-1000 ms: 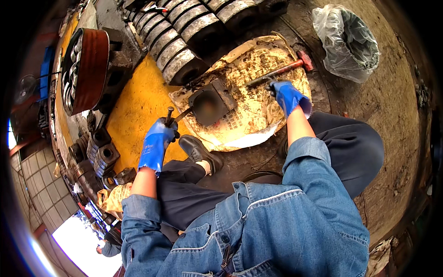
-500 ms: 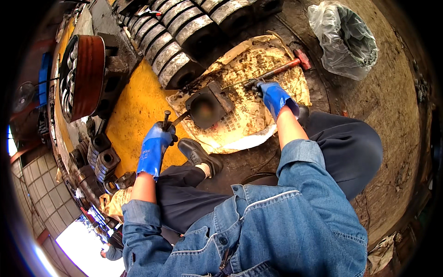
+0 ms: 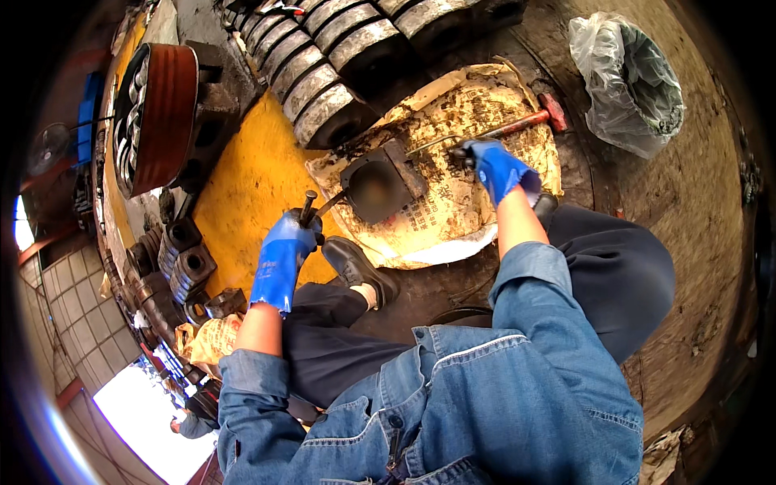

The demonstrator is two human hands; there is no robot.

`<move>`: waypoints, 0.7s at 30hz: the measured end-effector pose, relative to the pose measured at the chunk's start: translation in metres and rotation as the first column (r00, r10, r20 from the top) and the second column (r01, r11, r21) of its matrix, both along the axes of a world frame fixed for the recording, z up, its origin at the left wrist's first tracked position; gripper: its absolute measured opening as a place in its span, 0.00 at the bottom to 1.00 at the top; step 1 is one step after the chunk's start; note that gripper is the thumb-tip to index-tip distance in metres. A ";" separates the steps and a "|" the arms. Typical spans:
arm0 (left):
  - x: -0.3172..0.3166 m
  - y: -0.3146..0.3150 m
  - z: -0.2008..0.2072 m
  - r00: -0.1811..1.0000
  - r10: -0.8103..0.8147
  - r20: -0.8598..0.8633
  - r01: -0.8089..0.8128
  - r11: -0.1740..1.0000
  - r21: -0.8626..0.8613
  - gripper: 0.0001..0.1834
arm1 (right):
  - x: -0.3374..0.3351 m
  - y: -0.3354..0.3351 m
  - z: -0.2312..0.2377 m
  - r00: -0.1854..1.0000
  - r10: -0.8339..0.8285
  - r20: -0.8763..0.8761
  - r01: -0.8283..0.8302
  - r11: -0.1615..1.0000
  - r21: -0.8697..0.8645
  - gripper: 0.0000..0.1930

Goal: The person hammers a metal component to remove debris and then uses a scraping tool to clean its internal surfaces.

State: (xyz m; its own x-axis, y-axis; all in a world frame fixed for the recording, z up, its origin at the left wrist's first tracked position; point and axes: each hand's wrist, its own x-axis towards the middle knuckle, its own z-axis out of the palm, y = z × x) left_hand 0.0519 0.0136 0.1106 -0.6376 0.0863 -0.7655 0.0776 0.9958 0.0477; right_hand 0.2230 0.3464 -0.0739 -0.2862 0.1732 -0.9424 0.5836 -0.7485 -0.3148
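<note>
- Blue-gloved left hand [image 3: 289,242], left of centre: fingers wrapped around a headed pin [image 3: 309,199], a flat bar [image 3: 331,203] slanting toward the block.
- Right hand [image 3: 495,167], upper right of centre: fingers curled; I cannot tell if they grip anything.
- Block [image 3: 396,179], upper centre, on the sack [image 3: 457,194].
- Over the past second the right hand has drawn nearer the block, so both hands now flank it closely.
- Hammer [image 3: 519,125], upper right, lying still.

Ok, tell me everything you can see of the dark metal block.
The block looks like dark, grimy metal, its squarish face around a large round opening, blurred inside. It lies on the stained sack, opening in view. The flat bar from the left hand reaches its left edge; contact is unclear.
</note>
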 end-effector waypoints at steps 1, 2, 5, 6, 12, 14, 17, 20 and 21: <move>-0.002 0.000 -0.005 1.000 -0.015 -0.007 0.015 1.000 0.014 0.08 | 0.009 0.004 -0.023 0.995 -0.098 -0.012 0.098 0.995 -0.008 0.09; -0.001 -0.005 -0.006 0.999 0.032 -0.010 -0.031 0.999 0.029 0.08 | 0.009 -0.006 -0.024 0.984 -0.174 -0.025 0.173 0.984 -0.036 0.09; 0.003 -0.005 -0.002 0.996 0.091 -0.014 -0.090 0.994 0.058 0.07 | 0.003 -0.049 0.000 0.818 0.559 -0.134 -0.484 0.796 0.363 0.10; 0.005 -0.001 0.003 0.998 0.070 -0.003 -0.070 0.996 0.048 0.08 | -0.002 -0.058 0.024 0.404 0.893 0.199 -0.730 0.184 0.658 0.11; 0.001 0.000 0.000 1.000 0.025 0.007 -0.025 0.999 0.032 0.07 | 0.004 -0.011 -0.011 1.000 0.019 -0.012 -0.019 0.998 0.066 0.09; 0.001 0.005 0.002 1.000 0.019 0.005 -0.020 1.000 0.018 0.07 | 0.003 -0.002 -0.012 0.994 0.056 0.097 -0.058 0.998 0.024 0.08; 0.007 0.009 0.013 0.999 0.033 -0.015 -0.033 0.999 -0.016 0.08 | 0.004 -0.052 0.022 0.276 0.854 0.441 -0.685 -0.147 0.713 0.08; 0.005 0.006 0.008 0.999 0.030 -0.010 -0.030 0.999 0.023 0.09 | -0.014 -0.059 0.020 0.525 0.806 0.273 -0.775 0.319 0.545 0.09; 0.004 0.003 0.006 0.999 0.040 -0.004 -0.040 0.999 0.035 0.09 | -0.013 -0.055 0.037 0.419 0.818 0.394 -0.805 0.135 0.577 0.09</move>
State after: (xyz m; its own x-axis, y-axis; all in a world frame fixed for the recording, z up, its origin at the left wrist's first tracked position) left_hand 0.0564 0.0166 0.1168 -0.6446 0.0875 -0.7595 0.0379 0.9959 0.0826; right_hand 0.2099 0.2914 -0.0369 -0.6542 0.3167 -0.6869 0.7159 0.5524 -0.4271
